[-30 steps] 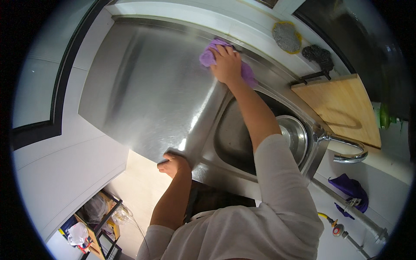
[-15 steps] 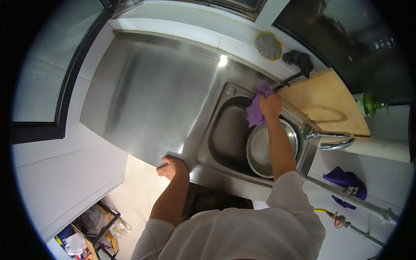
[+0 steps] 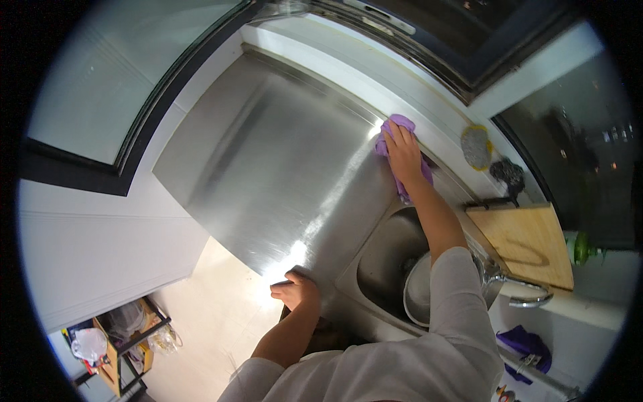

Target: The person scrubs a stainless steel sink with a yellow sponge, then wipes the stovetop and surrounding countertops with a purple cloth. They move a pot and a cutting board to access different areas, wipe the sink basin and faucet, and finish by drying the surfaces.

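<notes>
A purple cloth (image 3: 396, 127) lies bunched on the stainless steel counter (image 3: 281, 154), along its back edge beside the sink. My right hand (image 3: 404, 155) presses down over it with the fingers extended, and part of the cloth hangs out beside my wrist. At the front edge of the counter my left hand (image 3: 297, 293) grips the rim, thumb on top and fingers over the edge. The sink (image 3: 385, 258) is to the right, with a round metal basin (image 3: 418, 288) in it, partly hidden by my right arm.
A curved chrome faucet (image 3: 529, 291) and a wooden cutting board (image 3: 526, 241) stand on the right. Two scrubbers, one grey and yellow (image 3: 476, 147) and one dark (image 3: 508, 175), sit by the window ledge. A green bottle (image 3: 581, 248) is behind the board. A shelf (image 3: 137, 335) stands lower left.
My right hand has moved the purple cloth from above the sink leftward onto the counter's back edge. The view has turned and shifted left; my left hand stays at the front edge.
</notes>
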`<action>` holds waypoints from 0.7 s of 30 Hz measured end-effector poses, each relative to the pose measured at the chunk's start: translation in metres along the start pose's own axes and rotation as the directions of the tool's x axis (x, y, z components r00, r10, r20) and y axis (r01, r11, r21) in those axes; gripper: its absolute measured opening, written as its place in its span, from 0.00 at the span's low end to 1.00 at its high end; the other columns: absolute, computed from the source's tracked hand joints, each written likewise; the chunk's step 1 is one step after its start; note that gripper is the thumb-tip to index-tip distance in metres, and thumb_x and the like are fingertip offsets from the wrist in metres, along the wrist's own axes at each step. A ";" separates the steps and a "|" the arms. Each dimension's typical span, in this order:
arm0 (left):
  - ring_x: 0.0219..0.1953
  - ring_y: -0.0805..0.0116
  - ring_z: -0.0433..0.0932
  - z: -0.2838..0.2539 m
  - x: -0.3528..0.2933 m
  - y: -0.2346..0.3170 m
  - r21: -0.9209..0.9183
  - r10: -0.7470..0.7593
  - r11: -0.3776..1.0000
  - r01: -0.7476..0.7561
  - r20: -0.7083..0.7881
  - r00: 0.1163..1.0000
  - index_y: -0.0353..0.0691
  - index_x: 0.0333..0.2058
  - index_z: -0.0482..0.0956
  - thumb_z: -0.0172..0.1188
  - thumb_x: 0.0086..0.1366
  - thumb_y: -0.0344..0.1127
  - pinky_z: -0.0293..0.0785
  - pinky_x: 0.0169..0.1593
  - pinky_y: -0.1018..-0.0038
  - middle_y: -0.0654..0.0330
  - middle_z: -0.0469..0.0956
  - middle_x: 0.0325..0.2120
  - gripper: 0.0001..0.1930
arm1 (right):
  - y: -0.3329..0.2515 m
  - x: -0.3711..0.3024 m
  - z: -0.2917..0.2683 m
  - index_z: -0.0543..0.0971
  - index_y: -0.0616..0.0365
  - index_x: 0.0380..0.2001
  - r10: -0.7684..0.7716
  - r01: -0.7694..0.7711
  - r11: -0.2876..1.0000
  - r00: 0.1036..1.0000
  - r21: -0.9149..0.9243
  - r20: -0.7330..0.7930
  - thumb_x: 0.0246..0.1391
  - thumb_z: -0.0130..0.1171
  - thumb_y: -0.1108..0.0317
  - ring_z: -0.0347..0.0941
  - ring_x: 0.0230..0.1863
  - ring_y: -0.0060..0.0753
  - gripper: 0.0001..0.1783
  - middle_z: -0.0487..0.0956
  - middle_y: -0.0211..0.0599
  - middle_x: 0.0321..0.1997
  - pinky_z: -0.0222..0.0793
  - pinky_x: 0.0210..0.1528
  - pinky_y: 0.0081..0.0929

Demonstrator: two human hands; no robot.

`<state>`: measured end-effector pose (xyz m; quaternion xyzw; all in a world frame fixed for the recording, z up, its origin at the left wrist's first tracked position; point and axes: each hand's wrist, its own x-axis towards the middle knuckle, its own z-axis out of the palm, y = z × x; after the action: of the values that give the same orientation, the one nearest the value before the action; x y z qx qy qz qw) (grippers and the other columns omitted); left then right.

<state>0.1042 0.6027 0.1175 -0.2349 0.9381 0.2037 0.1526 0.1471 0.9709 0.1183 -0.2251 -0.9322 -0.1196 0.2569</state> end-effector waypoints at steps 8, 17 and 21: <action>0.46 0.40 0.64 -0.004 0.002 0.001 -0.062 0.064 0.996 -0.061 0.053 0.997 0.26 0.41 0.56 0.41 0.59 0.46 0.63 0.48 0.55 0.39 0.59 0.41 0.24 | -0.036 0.096 0.062 0.77 0.57 0.38 -0.121 0.126 0.990 0.989 -0.067 0.083 0.48 0.49 0.65 0.60 0.53 0.32 0.15 0.65 0.30 0.55 0.60 0.52 0.30; 0.57 0.43 0.49 0.013 0.121 -0.080 -0.172 0.615 0.783 -0.597 0.074 0.785 0.32 0.59 0.48 0.48 0.61 0.42 0.46 0.59 0.54 0.37 0.48 0.55 0.32 | -0.044 0.131 0.075 0.77 0.58 0.35 -0.182 0.182 0.983 0.983 -0.029 0.025 0.48 0.50 0.66 0.62 0.52 0.33 0.13 0.66 0.31 0.56 0.60 0.52 0.30; 0.57 0.43 0.51 -0.044 0.217 0.073 0.029 0.911 0.388 -0.921 -0.163 0.379 0.35 0.57 0.56 0.49 0.59 0.42 0.46 0.58 0.53 0.39 0.53 0.53 0.29 | -0.052 0.155 0.088 0.77 0.60 0.35 -0.223 0.224 0.975 0.974 -0.016 0.023 0.47 0.50 0.66 0.62 0.52 0.34 0.13 0.66 0.34 0.56 0.60 0.53 0.30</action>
<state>-0.1243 0.5593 0.0960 0.3024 0.9128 0.2665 -0.0652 -0.0341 1.0111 0.1209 -0.1224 -0.9531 -0.1540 0.2301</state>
